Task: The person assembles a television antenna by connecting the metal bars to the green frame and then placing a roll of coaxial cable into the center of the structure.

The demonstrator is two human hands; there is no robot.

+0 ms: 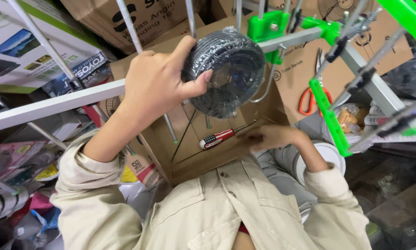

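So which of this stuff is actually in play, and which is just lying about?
In play:
- left hand gripping the wrapped black cable coil
- right hand at the open cardboard box
- screwdriver inside the box

Lying about:
- orange scissors
- white tape roll
- green-and-metal antenna

A crowded storeroom or back area of an electrical-goods shop. Printed brown cardboard shipping cartons with fan pictures stand stacked at the far side, and a white retail box with a screen picture sits far left. An open brown cardboard box in the middle holds a red-handled screwdriver. Orange-handled scissors hang at right beside packaged goods in clear wrappers. An aluminium antenna frame with green plastic brackets crosses the scene — stock and tools together, packed close on every side.
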